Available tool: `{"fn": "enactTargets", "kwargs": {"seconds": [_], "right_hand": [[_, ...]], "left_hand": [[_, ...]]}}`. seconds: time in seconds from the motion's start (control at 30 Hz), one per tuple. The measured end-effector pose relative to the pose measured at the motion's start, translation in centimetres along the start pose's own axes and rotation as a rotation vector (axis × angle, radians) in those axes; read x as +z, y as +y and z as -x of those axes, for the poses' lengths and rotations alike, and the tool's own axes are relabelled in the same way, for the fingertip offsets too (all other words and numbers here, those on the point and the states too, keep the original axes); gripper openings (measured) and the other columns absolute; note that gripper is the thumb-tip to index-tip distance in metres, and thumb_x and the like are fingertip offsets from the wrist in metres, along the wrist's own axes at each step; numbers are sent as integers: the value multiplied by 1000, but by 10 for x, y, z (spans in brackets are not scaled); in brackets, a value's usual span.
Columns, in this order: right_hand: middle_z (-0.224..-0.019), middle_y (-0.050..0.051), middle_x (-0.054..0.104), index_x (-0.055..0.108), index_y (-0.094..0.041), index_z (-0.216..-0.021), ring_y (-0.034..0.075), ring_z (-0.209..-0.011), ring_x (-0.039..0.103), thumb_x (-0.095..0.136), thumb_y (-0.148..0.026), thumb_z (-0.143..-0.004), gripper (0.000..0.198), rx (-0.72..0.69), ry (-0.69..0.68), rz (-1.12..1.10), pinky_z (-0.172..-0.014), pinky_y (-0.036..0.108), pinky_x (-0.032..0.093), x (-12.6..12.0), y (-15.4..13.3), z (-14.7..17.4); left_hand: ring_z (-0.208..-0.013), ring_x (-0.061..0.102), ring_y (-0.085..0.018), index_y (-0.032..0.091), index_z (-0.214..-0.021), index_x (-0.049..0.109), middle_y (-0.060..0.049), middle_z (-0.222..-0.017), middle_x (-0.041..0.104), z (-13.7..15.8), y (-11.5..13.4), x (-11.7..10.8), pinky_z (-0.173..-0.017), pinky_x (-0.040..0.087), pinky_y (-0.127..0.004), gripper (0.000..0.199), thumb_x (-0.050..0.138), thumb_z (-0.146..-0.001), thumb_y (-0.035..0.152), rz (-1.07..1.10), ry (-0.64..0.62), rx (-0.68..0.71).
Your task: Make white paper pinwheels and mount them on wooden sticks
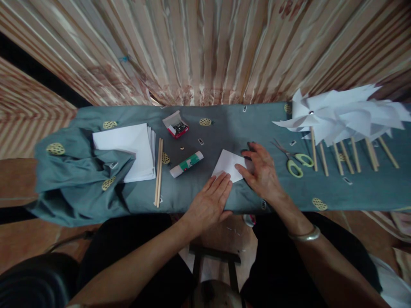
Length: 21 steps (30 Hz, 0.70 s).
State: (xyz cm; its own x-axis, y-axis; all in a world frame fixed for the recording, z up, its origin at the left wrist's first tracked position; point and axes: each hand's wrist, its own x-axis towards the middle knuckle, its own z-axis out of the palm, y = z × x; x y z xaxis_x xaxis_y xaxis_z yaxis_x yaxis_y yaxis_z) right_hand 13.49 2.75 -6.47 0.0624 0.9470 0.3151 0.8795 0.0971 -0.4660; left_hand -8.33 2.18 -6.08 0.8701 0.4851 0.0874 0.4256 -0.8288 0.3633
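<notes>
A small folded sheet of white paper (227, 161) lies on the cloth-covered table in front of me. My left hand (213, 196) rests flat on its near left edge, fingers stretched out together. At the right side of the paper is my right hand (263, 171), thumb on the sheet and fingers spread around its far right corner. A glue stick (186, 164) with a green label lies left of the paper. Green-handled scissors (295, 160) lie partly open to the right of my right hand.
A stack of white paper (128, 145) sits at the left, beside thin wooden sticks (159, 173). An open red box (176, 125) holds small dark metal pieces. Several white paper pinwheels (346, 113) on sticks are piled at the right. A pleated curtain (205, 51) hangs behind the table.
</notes>
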Motion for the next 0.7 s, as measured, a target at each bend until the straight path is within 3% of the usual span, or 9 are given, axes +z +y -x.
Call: {"fn": "enactTargets", "kwargs": {"seconds": [0.13, 0.27, 0.53, 0.7], "right_hand": [[-152, 20, 41, 48, -17, -139, 36, -145, 31, 53, -52, -91, 59, -47, -3, 100, -113, 58, 29, -4, -15, 19], [-155, 19, 37, 38, -19, -147, 34, -147, 27, 47, -44, -96, 57, -75, -28, 137, -114, 57, 25, -7, -17, 30], [-151, 22, 40, 44, -16, -141, 36, -144, 32, 45, -46, -95, 55, 117, 65, 220, -110, 60, 30, -19, 40, 21], [-150, 22, 41, 46, -16, -139, 37, -142, 35, 45, -49, -94, 55, 130, 73, 205, -109, 61, 33, -16, 47, 23]], "left_hand": [[-149, 23, -36, 0, -145, 30, -28, -154, 34, 0, 0, 2, -119, 27, -53, 77, 57, -91, 47, -23, 4, 5], [-148, 25, -37, -1, -145, 30, -29, -153, 35, 0, 1, 3, -119, 28, -53, 77, 57, -91, 48, -46, 7, 11], [-147, 29, -33, 3, -145, 35, -26, -153, 39, 12, -3, 0, -118, 30, -52, 68, 53, -94, 44, -86, 24, 5], [-143, 39, -30, 6, -145, 35, -21, -150, 45, 43, 0, -11, -116, 35, -50, 63, 55, -93, 34, -147, 33, -64]]}}
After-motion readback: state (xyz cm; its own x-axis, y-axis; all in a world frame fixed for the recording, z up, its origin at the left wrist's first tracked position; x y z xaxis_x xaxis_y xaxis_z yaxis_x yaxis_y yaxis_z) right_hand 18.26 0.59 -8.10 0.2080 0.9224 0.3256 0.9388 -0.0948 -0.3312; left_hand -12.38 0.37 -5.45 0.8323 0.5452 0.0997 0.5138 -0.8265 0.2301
